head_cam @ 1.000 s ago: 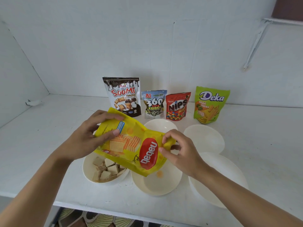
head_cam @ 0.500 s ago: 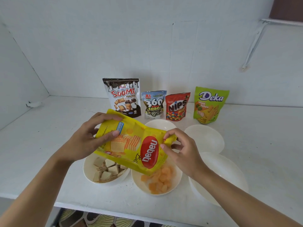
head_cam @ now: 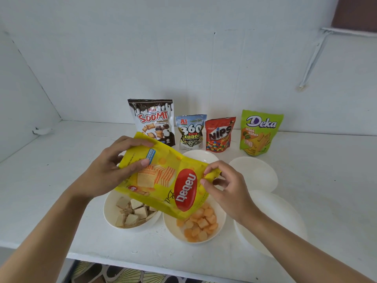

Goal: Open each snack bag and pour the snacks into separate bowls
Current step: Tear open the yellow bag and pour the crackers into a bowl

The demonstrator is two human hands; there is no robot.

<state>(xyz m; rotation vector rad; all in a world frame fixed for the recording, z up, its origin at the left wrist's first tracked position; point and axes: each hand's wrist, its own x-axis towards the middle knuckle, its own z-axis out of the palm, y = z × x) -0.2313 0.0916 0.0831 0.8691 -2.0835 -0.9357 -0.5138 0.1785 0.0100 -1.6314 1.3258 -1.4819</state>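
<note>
Nabati bag (head_cam: 163, 180) was held tilted over the middle bowl (head_cam: 169, 229), with its mouth down at the lower right and its base up at the left. It looked like thin, glossy film: light, soft, easy to crumple and a little slippery, so it was best gripped at the sealed ends, not the slack middle. The left hand (head_cam: 110, 170) gripped the raised base end, thumb on the printed face and fingers curled over the top edge. The right hand (head_cam: 226, 186) pinched the corner beside the mouth between thumb and fingertips, which probably steered the flow. The orange snacks (head_cam: 200, 223) looked small, light and brittle, so a gentle tilt seemed wiser than a shake.

Compared with a second before, when the middle bowl held barely one piece, and half a second before, when a small heap lay in it, the heap had grown, while both hands kept much the same hold and the bag's tilt had hardly changed
</note>
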